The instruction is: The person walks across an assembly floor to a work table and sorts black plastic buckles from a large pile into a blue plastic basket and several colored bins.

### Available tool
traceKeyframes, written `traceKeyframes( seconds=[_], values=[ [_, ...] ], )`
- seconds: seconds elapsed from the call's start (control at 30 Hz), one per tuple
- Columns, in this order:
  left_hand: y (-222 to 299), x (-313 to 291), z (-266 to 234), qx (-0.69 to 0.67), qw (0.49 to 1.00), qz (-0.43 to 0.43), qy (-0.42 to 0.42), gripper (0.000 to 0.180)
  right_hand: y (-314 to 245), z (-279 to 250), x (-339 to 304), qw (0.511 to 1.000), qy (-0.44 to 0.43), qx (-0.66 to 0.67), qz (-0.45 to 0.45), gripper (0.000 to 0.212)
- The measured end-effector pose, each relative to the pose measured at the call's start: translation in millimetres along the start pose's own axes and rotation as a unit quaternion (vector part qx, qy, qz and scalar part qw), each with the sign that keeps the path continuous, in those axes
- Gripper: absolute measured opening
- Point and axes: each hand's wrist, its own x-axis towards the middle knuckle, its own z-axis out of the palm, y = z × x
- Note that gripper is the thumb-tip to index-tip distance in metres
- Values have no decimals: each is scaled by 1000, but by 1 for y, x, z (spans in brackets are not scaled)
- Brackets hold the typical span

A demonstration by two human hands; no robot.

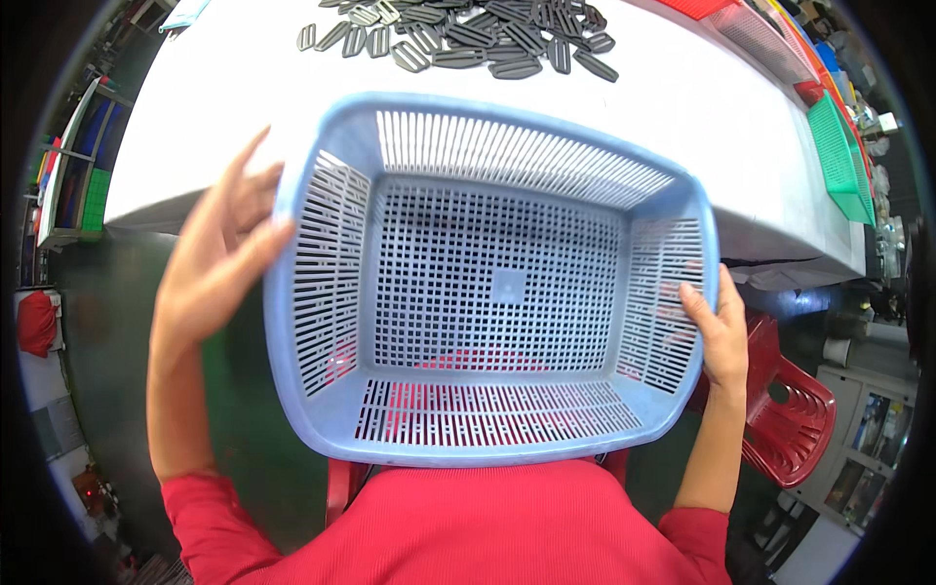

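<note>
A light blue plastic basket (487, 452) with slotted walls and a gridded bottom is held up in front of me, its open top toward me. Nothing shows inside it. My right hand (720, 330) grips its right side, thumb over the rim onto the inner wall and fingers behind the slots. At the left rim is my left hand (222, 242), fingers spread and thumb pointing at the edge; whether it touches the rim I cannot tell. Beyond the basket, a heap of black strap buckles (473, 39) lies on the white table.
The white-covered table (244, 88) reaches behind the basket. Green basket (840, 156) and pink basket (760, 41) stand along its right side. A dark red plastic chair (795, 419) is at the lower right. Shelving with a green crate (96, 200) stands at the far left.
</note>
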Motion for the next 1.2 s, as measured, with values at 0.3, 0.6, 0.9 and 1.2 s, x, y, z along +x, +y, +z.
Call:
traceKeyframes(
  seconds=[0.3,0.6,0.9,1.2],
  values=[
    [-91,-58,63,-171,958,-221,61,77,65,24,57,975,-136,-141,110,35],
    [-182,-25,87,-86,978,-99,160,69,71,50,92,953,-13,-301,-21,38],
    [-49,28,54,275,900,233,245,35,-169,57,26,860,-140,-296,-391,23],
    [-17,159,90,365,881,273,126,35,-168,95,92,810,-68,-210,-544,23]
  ],
)
